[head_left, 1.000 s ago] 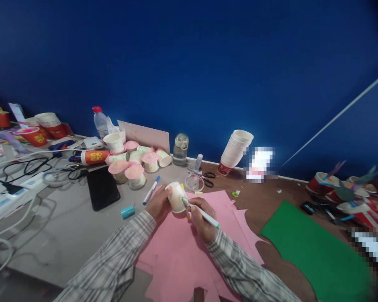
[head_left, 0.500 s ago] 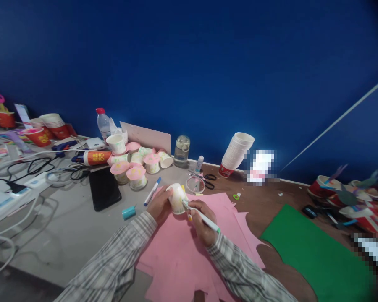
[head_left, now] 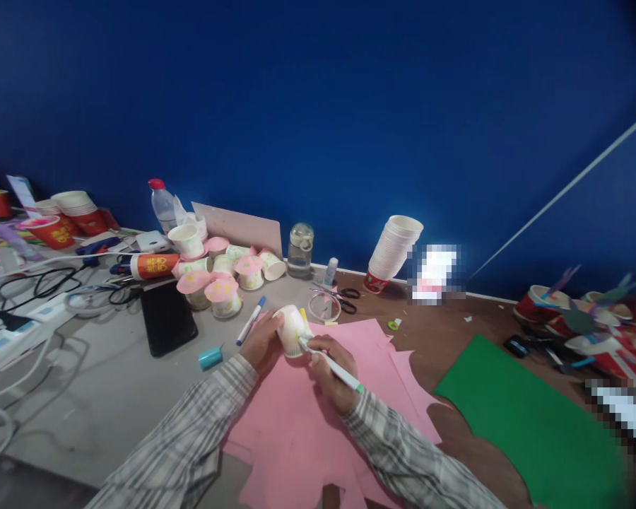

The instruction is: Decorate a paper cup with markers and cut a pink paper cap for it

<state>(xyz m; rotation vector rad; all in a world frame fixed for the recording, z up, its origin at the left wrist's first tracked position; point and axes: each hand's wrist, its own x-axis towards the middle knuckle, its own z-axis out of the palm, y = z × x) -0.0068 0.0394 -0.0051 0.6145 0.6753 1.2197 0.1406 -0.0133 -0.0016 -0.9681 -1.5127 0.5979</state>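
My left hand (head_left: 262, 344) grips a white paper cup (head_left: 292, 331), held upside down above the pink paper sheets (head_left: 307, 424). Yellow and green marks show on the cup's side. In my right hand (head_left: 335, 375) is a white marker (head_left: 335, 371) with a green end; its tip meets the cup's lower right side. A blue-capped marker (head_left: 251, 322) lies just beyond my left hand, and a teal cylinder (head_left: 210, 358) is to its left. Behind the cup are scissors (head_left: 344, 298) and a round clear lid or roll (head_left: 324, 307).
Decorated cups with pink tops (head_left: 224, 295) cluster at the back left, beside a black phone (head_left: 168, 319). A glass jar (head_left: 300, 251) and a tall cup stack (head_left: 393, 251) stand near the blue wall. Green paper (head_left: 530, 424) lies right; cables and a power strip (head_left: 26, 332) lie left.
The whole view has shifted slightly, so things sit a little further left and higher. The marker tip is still against the cup, and both hands keep their grip.
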